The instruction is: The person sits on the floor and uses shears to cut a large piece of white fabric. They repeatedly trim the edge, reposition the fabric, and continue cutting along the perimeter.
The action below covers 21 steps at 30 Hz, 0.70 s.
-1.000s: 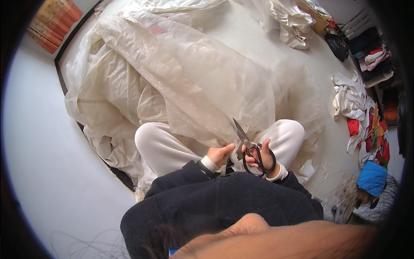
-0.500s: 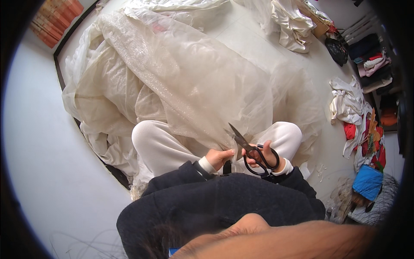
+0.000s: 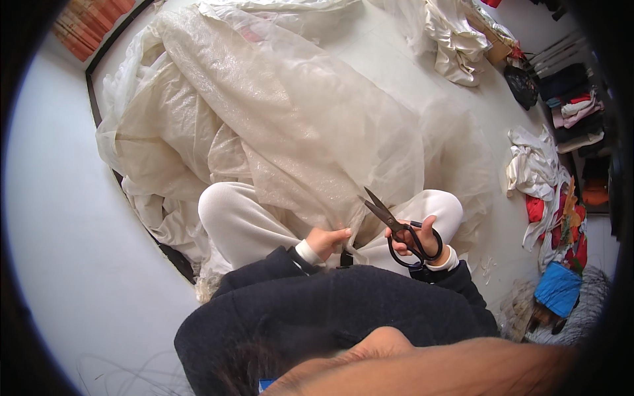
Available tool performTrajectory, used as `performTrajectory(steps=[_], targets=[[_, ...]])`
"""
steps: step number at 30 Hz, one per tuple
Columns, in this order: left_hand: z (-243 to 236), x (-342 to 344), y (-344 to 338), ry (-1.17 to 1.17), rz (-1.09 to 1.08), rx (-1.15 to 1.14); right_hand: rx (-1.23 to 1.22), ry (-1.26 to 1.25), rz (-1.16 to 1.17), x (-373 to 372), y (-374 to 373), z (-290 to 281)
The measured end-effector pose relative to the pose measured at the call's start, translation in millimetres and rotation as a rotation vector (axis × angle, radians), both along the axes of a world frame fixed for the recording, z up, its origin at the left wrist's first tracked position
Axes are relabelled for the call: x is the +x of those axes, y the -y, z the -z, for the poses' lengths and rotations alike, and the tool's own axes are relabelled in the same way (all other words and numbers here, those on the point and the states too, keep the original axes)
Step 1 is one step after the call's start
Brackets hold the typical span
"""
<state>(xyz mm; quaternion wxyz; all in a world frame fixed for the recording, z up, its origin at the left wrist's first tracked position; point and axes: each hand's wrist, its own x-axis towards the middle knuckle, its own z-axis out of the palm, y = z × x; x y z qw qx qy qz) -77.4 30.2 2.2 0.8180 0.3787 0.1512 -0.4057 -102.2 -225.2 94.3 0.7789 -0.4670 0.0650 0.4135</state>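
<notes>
A large heap of sheer, off-white glittery tulle fabric [image 3: 310,132] spreads from the floor over my lap, between my knees. Thumb and fingers of my left hand [image 3: 325,241] pinch the gathered near end of this fabric. To its right, my right hand [image 3: 429,236] holds black-handled scissors [image 3: 399,231], with fingers around the loops and the thumb raised. The blades point up and to the left, slightly parted, over the fabric beside the pinched part. Whether the blades touch the fabric I cannot tell.
White cloth [image 3: 456,39] lies in a pile at the far right beside a cardboard box. Along the right are more white cloth [image 3: 531,162], red and orange pieces, a blue item [image 3: 558,289] and a rack of folded clothes [image 3: 578,109]. A black bag [image 3: 522,86] sits near the rack.
My right hand with the scissors has moved right, away from my left hand. My left hand has shifted slightly left, still pinching the fabric.
</notes>
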Motion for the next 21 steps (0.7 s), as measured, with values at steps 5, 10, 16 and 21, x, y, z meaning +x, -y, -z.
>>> performTrajectory(steps=[5, 10, 16, 21], targets=[[0, -1, -5, -0.015, -0.040, 0.021, -0.065, 0.041, -0.004, 5, 10, -9], [-6, 1, -6, -0.022, -0.044, -0.035, -0.118, 0.059, -0.039, 7, 13, -14], [-26, 5, 3, -0.028, -0.066, -0.223, -0.067, 0.026, -0.022, 6, -4, -4], [-23, 4, 7, -0.033, -0.072, -0.207, 0.012, -0.024, -0.048, 11, -15, 4]])
